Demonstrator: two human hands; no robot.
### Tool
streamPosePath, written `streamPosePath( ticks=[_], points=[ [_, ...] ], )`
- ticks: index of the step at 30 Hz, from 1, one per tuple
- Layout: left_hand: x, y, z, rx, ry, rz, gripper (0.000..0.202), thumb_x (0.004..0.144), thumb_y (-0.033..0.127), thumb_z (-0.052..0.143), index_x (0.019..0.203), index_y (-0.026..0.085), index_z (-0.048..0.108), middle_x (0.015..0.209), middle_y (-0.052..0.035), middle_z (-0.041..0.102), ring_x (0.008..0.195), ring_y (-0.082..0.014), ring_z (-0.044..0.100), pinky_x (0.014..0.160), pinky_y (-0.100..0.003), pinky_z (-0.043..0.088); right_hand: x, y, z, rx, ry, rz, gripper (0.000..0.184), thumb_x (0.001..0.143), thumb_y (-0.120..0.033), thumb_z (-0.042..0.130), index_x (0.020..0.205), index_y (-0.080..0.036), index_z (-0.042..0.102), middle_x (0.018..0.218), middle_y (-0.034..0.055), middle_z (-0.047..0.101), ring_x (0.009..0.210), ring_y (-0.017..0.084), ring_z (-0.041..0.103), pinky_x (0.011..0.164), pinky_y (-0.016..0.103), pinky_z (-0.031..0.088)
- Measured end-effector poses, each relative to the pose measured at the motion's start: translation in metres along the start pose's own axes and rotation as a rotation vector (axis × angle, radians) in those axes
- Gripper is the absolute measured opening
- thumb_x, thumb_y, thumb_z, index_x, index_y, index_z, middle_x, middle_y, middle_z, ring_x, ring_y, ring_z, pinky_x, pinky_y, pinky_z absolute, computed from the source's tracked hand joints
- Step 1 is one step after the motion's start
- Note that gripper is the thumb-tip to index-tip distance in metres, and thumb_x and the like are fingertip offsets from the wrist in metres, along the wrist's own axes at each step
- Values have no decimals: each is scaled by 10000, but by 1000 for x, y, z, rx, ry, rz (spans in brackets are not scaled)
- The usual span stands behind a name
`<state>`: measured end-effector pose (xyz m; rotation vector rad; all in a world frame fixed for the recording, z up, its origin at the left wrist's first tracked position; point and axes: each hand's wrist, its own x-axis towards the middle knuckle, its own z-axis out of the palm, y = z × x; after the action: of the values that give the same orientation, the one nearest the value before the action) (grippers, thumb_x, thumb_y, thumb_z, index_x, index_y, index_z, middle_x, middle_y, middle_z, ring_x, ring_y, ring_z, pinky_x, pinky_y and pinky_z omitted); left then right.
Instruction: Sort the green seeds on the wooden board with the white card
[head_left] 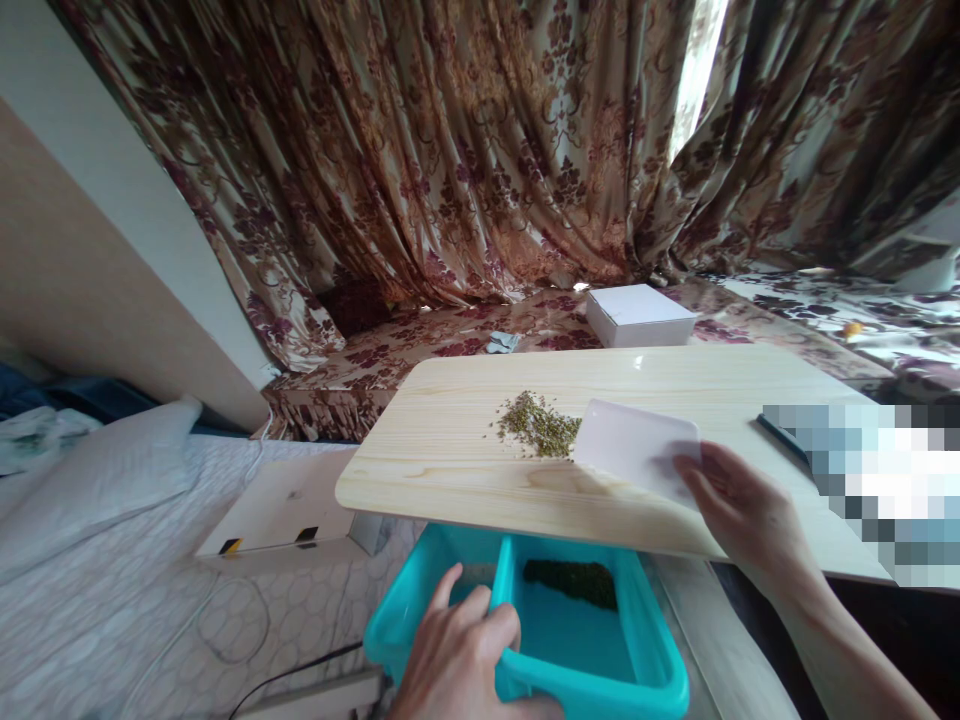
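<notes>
My right hand (pixel 739 505) pinches the near right end of a thin, whitish plastic sheet (pixel 637 445). The sheet's left edge touches a loose pile of small green-brown grains (pixel 536 425) on the pale wooden tabletop (pixel 420 450). My left hand (pixel 469 650) grips a two-compartment turquoise bin (pixel 671 650) at its front rim and divider. This bin sits below the table's near edge. In its right compartment lies a heap of dark green grains (pixel 574 582). The left compartment is partly covered by my fingers, with something pale at its bottom.
A white box (pixel 641 315) stands behind the table on the patterned ledge. To the left, a flat white carton (pixel 289 500) rests on the quilted bed, where cables (pixel 225 650) run. A dark-edged object (pixel 784 440), partly pixelated, lies on the table's right side.
</notes>
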<state>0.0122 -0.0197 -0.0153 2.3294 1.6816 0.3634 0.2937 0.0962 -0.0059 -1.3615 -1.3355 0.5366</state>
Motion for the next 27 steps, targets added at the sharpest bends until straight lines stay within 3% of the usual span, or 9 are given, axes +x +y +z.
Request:
streamPosePath(
  ticks=[6, 12, 20, 27],
  points=[
    [1, 0, -2, -18, -24, 7, 389, 518, 369, 892, 656, 219, 560, 684, 54, 541, 733, -210, 625, 1027, -576, 338, 0, -8, 4, -33, -14, -23, 168, 741, -354, 603, 856, -236, 638, 799, 50, 767, 727, 232, 734, 649, 337, 594],
    [-1, -1, 4, -23, 59, -4, 424, 450, 339, 907, 645, 224, 548, 671, 65, 502, 721, -207, 609, 1040, -554, 330, 3, -11, 9, -29, -22, -52, 154, 747, -367, 594, 830, -241, 625, 767, 43, 752, 691, 220, 725, 631, 324, 590],
    [1, -1, -4, -27, -49, -19, 394, 513, 374, 899, 676, 210, 581, 712, 31, 567, 803, -245, 638, 1034, -605, 309, 3, -15, 9, -50, -12, -43, 158, 742, -372, 592, 820, -238, 625, 761, 44, 747, 669, 221, 720, 611, 322, 589],
    [0, 1, -4, -22, -15, -10, 384, 514, 367, 890, 650, 222, 562, 680, 55, 534, 747, -221, 633, 1031, -584, 336, 1, -14, 7, -21, -26, -47, 181, 741, -391, 606, 842, -243, 634, 747, 32, 745, 673, 215, 720, 601, 312, 587]
  ],
)
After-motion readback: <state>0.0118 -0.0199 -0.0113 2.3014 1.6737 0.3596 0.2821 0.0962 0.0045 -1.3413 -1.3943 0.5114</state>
